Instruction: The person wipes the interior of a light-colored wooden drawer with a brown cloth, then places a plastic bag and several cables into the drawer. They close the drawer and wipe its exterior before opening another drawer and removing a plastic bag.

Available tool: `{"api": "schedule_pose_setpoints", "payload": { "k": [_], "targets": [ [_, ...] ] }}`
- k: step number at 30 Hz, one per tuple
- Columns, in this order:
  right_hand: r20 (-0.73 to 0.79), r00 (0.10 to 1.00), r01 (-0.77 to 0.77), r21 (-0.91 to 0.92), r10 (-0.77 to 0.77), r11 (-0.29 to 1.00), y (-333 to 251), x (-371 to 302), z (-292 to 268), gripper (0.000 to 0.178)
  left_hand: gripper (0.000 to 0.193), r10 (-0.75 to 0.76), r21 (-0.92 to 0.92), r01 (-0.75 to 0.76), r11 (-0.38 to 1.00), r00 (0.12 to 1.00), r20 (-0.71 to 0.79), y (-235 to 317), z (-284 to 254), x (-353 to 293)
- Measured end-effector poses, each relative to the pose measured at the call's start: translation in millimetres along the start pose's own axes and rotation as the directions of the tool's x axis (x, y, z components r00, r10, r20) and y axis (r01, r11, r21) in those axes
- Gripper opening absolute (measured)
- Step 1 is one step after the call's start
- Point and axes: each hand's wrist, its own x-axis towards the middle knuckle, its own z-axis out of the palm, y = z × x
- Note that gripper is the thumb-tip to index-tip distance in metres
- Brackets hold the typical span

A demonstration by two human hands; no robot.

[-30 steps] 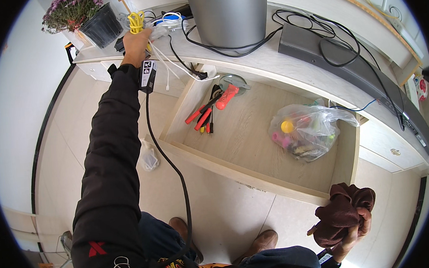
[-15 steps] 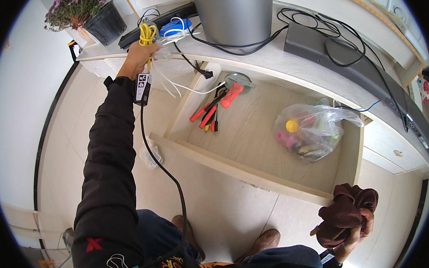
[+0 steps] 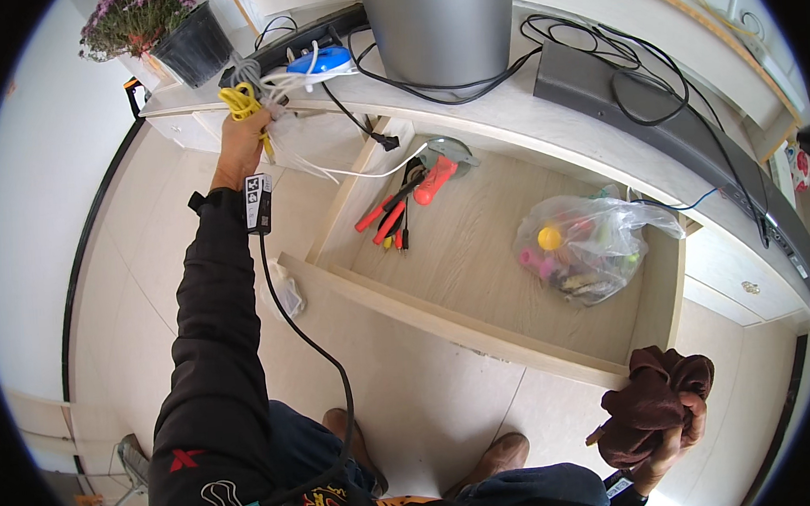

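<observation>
Clock dial = whole view. Potted flowers (image 3: 190, 45) at 11, on the bench (image 3: 498, 110). Left grip (image 3: 244, 142) between 10 and 11, fingers curled tight around the yellow cable (image 3: 242, 102), just off the bench's front edge. Yellow cable is a looped bundle: long axis roughly 11 to 5, loops pointing to 11 above the fist, short tail to 5 below it. Grey cable (image 3: 247, 71) bunched just beyond the loops. White cables (image 3: 305, 163) trail from the fist toward 4; one strand reaches over the drawer (image 3: 479, 258). Blue piece (image 3: 321, 60) near the fist, on its 2 o'clock side, white wire across it; can't tell if lifted. Open drawer, mid-dial: red-handled tools (image 3: 392, 218) at its left end, clear bag (image 3: 583, 251) at 3. Grey bin (image 3: 438, 33) at 12, on the bench. Brown cloth (image 3: 653, 395) at 4, by the drawer's near right corner: crumpled lump, no clear long axis, one tip toward 8. Right grip (image 3: 669, 445) under it, fingers pressed into the folds.
</observation>
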Motion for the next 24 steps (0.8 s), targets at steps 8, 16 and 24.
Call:
{"api": "schedule_pose_setpoints", "payload": {
  "k": [8,16,24],
  "targets": [
    [-0.032,0.999,0.019,0.066,-0.017,0.998,5,-2,4,0.032,0.023,0.228,-0.132,-0.231,0.964,0.973,-0.04,35,4,-8],
    [-0.117,0.993,0.024,0.032,-0.02,0.999,4,-2,5,0.028,0.017,0.322,-0.251,-0.315,0.915,0.947,-0.013,90,36,-34],
    [-0.088,0.995,0.04,-0.041,-0.043,0.998,5,0,3,0.028,0.036,0.221,-0.204,-0.207,0.957,0.974,0.052,111,68,-81]
  ]
}}
